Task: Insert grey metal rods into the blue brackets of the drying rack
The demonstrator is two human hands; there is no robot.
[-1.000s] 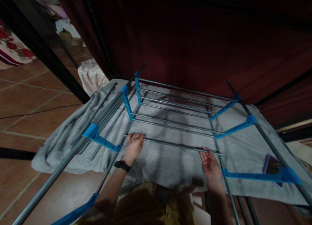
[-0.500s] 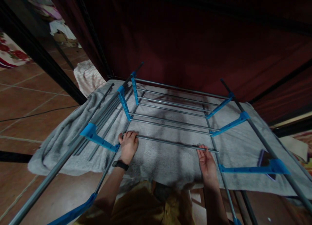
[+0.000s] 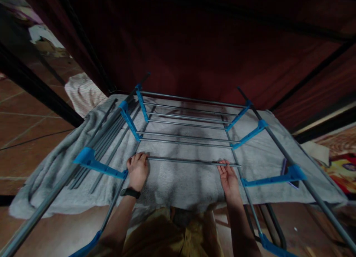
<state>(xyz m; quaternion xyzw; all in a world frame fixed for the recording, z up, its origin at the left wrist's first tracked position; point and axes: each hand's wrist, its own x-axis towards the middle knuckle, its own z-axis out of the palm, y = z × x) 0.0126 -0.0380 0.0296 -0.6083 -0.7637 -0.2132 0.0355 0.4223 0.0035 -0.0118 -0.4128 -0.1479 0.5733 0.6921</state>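
Observation:
A thin grey metal rod runs crosswise between my hands, above the grey blanket. My left hand, with a dark band at the wrist, is closed over the rod's left end, hiding its tip. Near the other end, my right hand holds the rod between thumb and fingers, palm turned up; the tip reaches past it to the frame's right side bar. Around both hands stands a rack frame of grey tubes with blue plastic brackets. Several crossbars span its far part.
Several loose grey tubes lie on the blanket at left. A phone lies at right, partly behind a blue bracket. A dark red curtain hangs behind. Black poles slant at the left side.
The view has shifted, so everything sits further left in it. Both hands keep hold of the rod, which stays in about the same place against the frame.

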